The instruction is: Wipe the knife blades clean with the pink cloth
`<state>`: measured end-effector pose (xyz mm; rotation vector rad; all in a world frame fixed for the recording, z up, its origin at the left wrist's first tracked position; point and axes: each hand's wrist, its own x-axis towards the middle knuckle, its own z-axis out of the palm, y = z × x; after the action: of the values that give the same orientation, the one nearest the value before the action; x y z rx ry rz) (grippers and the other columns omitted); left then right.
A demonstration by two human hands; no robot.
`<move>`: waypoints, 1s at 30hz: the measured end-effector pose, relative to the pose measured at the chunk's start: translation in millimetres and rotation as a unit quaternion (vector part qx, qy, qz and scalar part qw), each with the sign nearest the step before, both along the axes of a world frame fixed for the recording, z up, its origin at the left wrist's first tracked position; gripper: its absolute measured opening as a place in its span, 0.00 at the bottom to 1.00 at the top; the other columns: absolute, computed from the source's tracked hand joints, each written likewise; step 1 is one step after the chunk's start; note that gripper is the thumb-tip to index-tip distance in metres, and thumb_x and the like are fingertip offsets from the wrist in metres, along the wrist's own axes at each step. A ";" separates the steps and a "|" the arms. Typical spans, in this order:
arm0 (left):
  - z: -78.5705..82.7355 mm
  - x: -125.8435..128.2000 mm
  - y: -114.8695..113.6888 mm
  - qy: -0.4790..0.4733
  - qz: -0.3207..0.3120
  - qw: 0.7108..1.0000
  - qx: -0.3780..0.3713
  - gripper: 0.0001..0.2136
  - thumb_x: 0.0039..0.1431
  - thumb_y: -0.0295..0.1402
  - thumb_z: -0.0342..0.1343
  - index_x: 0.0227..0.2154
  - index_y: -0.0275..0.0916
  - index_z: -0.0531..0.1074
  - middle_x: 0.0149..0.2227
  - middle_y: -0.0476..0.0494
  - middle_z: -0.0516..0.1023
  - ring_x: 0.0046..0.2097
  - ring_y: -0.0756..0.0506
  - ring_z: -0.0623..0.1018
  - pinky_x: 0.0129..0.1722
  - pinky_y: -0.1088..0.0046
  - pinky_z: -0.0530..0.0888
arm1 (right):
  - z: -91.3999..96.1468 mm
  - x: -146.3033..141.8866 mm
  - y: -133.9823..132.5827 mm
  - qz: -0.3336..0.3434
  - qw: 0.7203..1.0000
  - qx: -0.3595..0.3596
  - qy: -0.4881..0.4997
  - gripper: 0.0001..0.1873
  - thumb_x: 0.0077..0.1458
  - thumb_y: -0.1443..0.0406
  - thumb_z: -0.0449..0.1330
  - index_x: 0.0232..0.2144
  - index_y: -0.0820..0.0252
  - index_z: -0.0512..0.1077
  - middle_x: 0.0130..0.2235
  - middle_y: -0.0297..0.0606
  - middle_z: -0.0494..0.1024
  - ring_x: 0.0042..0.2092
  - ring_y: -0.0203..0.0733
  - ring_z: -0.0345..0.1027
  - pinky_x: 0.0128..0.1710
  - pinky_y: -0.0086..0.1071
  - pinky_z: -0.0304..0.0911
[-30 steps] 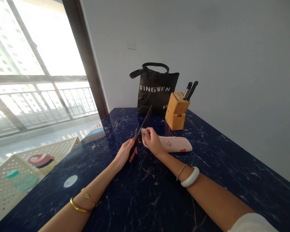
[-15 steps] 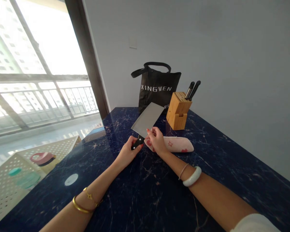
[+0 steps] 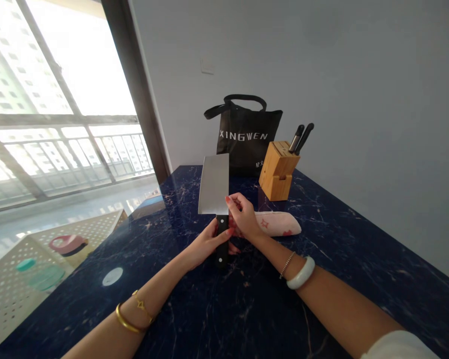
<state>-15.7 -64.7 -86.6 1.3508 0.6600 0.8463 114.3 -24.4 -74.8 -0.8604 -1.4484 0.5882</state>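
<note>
Cleaver: one cleaver (image 3: 214, 185), held upright at the centre of the frame; a broad, flat, rectangular blade of dull grey metal, its face turned to the camera, with a straight black handle below it.
Left hand: the left hand (image 3: 206, 244) is wrapped around the black handle just under the blade, fingers curled tight on it; nails painted red.
Right hand: the right hand (image 3: 243, 215) is just right of the handle, its fingers bunched on the near end of the cloth, one fingertip touching the blade's lower right corner.
Cloth: one soft, pale pink cloth (image 3: 277, 223) with red star and heart prints, folded into a long rounded roll lying on the table to the right of centre, its left end under the right hand.
Table: one table (image 3: 224, 309) with a glossy dark blue marbled top, veined in white and tan, filling the lower half of the frame.
Knife block: one pale wooden knife block (image 3: 278, 170), boxy and slanted, above and right of centre, with two black handles sticking out of its top.
Bag: one black fabric tote bag (image 3: 247, 135) with white lettering and looped handles, standing against the grey wall behind the block.
Jewellery: two gold bangles on the left wrist at lower left; one thick white bangle and one thin beaded chain on the right wrist.
Window: large glazed panes at upper left, tall buildings beyond.
</note>
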 end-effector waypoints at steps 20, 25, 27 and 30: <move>-0.8 -14.4 22.1 0.131 0.189 0.966 0.115 0.14 0.51 0.42 0.52 0.34 0.40 0.55 0.15 0.59 0.65 0.11 0.53 0.65 0.08 0.82 0.60 | -10.9 1.4 6.0 -0.067 0.996 0.023 -0.047 0.09 0.54 0.62 0.51 0.36 0.60 0.67 0.33 0.36 0.72 0.34 0.36 0.65 0.35 0.30 0.60; -10.6 -13.9 24.1 0.158 0.160 0.967 0.122 0.14 0.51 0.42 0.52 0.34 0.40 0.56 0.14 0.58 0.66 0.11 0.52 0.66 0.08 0.82 0.62 | -4.2 -1.8 -4.5 -0.089 0.981 0.095 -0.143 0.08 0.55 0.64 0.51 0.37 0.59 0.66 0.36 0.39 0.71 0.39 0.40 0.64 0.40 0.33 0.60; -13.4 -14.3 24.3 0.175 0.161 0.961 0.145 0.14 0.51 0.42 0.52 0.35 0.40 0.57 0.15 0.58 0.67 0.11 0.53 0.66 0.09 0.82 0.62 | -1.8 -3.4 -8.3 -0.076 0.964 0.127 -0.219 0.08 0.55 0.65 0.51 0.36 0.58 0.68 0.36 0.39 0.71 0.40 0.41 0.62 0.42 0.35 0.58; -14.7 -15.2 25.0 0.188 0.162 0.953 0.171 0.14 0.52 0.41 0.51 0.37 0.40 0.57 0.15 0.58 0.67 0.11 0.53 0.66 0.09 0.83 0.62 | -0.6 -4.5 -11.4 -0.084 0.941 0.150 -0.291 0.09 0.55 0.66 0.50 0.38 0.58 0.68 0.37 0.40 0.71 0.42 0.43 0.61 0.44 0.38 0.56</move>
<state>-30.9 -39.7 -101.2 1.7718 1.0913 1.0053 109.9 -35.8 -75.4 -0.9430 -1.9093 -0.0376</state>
